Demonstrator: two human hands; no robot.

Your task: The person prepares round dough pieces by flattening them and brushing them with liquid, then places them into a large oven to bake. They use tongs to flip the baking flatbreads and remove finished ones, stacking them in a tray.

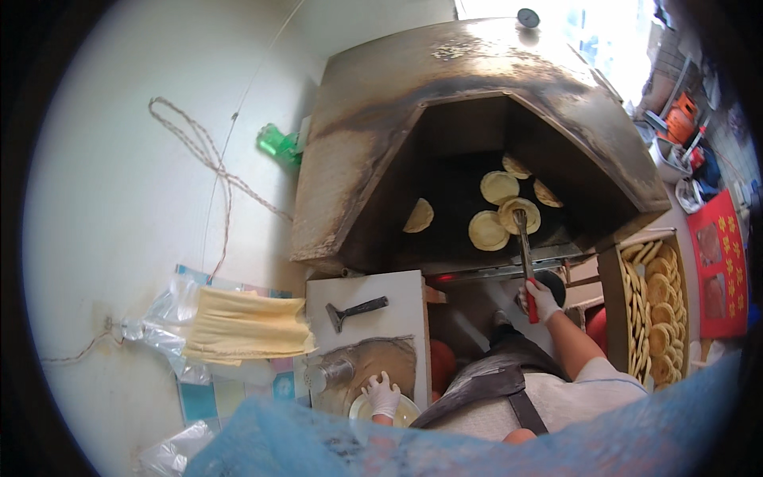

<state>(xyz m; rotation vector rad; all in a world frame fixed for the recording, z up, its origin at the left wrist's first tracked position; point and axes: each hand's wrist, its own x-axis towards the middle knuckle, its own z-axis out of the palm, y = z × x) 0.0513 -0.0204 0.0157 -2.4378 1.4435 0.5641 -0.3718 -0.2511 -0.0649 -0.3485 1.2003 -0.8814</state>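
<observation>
My right hand [541, 300], in a white glove, grips the red handle of a long metal turner or tongs [525, 253]; I cannot tell which. The tool's far end lies over a round flatbread [508, 209] inside a blackened metal oven [363, 149]. Around it on the dark oven floor are several more breads, among them a pale one [489, 231] and a half-visible one [419, 216] to the left. My left hand [382, 395], also gloved, has its fingers spread above a pale bowl [411, 411], nothing visible in it. The bowl's contents are partly hidden.
A black-handled scraper [356, 311] and a metal cup [328, 375] lie on the left worktop [369, 286]. Yellow cloths [250, 325] hang at the wall. At right stands a box [611, 310] of stacked flatbreads [660, 310], beside a red sign [718, 262] bearing writing.
</observation>
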